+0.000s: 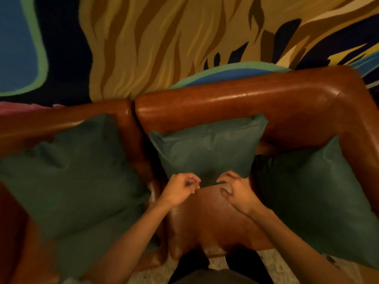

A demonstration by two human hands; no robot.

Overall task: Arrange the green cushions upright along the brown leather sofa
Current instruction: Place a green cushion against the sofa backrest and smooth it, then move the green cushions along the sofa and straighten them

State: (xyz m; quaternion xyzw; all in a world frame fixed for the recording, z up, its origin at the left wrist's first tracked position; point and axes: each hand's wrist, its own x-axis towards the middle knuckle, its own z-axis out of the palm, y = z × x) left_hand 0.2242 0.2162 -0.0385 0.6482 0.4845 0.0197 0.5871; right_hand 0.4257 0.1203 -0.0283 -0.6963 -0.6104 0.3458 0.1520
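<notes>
Three green cushions lean on the brown leather sofa. The middle cushion stands upright against the backrest. A large left cushion leans on the neighbouring seat, and a right cushion rests against the armrest. My left hand hovers with fingers curled at the middle cushion's lower edge, holding nothing that I can see. My right hand has its fingertips on that cushion's bottom right edge, thumb over the seat; a firm grip is not visible.
Behind the sofa is a wall with a painted mural in yellow, blue and green. The bare seat lies under my hands. A speckled floor and my dark trousers show at the bottom.
</notes>
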